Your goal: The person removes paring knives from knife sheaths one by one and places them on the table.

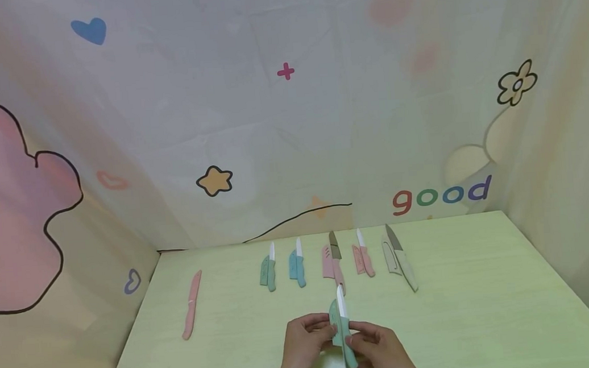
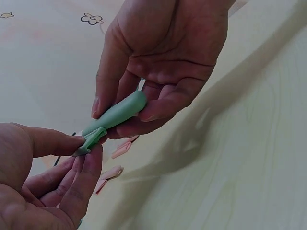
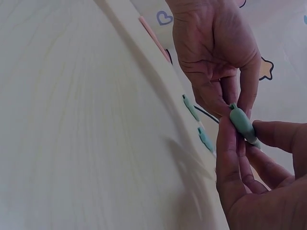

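Note:
Near the front of the table, my left hand [image 1: 304,341] pinches a green blade sheath [image 1: 334,324] between thumb and fingers. My right hand [image 1: 380,346] grips the green handle of a small paring knife [image 1: 349,348], whose white blade points up and away. Sheath and knife are side by side, with the blade outside the sheath. In the left wrist view, the rounded handle end [image 2: 122,112] lies among the right fingers, and the sheath [image 2: 91,140] is in the left fingertips. The right wrist view shows the handle end-on, and most of the sheath is hidden there.
Along the back lie a green knife [image 1: 272,274], a blue knife [image 1: 300,269], a dark-bladed pink knife [image 1: 336,255], a white-bladed pink knife [image 1: 365,256] and a grey-white knife [image 1: 405,264], each beside its sheath. A pink knife [image 1: 192,305] lies at left. A printed curtain [image 1: 270,123] hangs behind.

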Demonstrator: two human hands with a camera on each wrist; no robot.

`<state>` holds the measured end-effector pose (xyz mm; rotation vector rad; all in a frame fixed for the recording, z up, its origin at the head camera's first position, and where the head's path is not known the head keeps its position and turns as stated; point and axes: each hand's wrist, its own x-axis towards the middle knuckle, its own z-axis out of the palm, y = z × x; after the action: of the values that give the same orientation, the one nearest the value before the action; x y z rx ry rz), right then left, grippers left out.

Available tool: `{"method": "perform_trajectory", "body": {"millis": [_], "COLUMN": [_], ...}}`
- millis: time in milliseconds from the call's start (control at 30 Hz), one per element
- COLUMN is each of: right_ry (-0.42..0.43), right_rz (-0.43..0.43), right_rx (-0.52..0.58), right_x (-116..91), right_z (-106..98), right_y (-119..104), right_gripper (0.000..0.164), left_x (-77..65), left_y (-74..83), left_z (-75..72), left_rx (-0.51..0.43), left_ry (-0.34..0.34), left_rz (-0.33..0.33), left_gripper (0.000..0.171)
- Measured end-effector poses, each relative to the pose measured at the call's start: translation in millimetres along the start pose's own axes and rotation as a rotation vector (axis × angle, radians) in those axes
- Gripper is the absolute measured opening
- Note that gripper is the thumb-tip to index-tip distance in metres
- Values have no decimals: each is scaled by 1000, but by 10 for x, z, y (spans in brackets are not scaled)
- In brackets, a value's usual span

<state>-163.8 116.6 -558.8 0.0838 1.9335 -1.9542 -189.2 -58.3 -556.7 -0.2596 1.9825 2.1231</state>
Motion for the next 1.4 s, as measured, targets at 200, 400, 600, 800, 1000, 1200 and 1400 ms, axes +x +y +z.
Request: {"method": "perform_trajectory", "body": {"millis": [200,400,600,800,1000,1200,1400], "right_ry": [18,31,26,25,22,35,51], "right_rz": [3,25,-5,-22,-40,-18,-29], "right_rx": [-12,-4,39,63,83,96,90], "right_x": [52,105,116,138,165,226,294], "right_z": [20,53,87,121,157,228,296], "right_y": [-25,-43,-49,-46,-39,-20,-11], "right_gripper": [51,50,51,51,51,47,43], "left_x": [8,7,-60,-158,-41,-131,-46], "left_y": [-72,-86,-8,130,-64,69,-63], "left_z": [-32,-43,-53,-62,-114,-139,-218], "left_rx": [18,18,14,-4,-7,13,32], "left_ry": [3,16,14,6,40,55,67], "left_rz": [8,13,20,26,25,36,57], "left_gripper": [22,23,23,24,28,28,31]}}
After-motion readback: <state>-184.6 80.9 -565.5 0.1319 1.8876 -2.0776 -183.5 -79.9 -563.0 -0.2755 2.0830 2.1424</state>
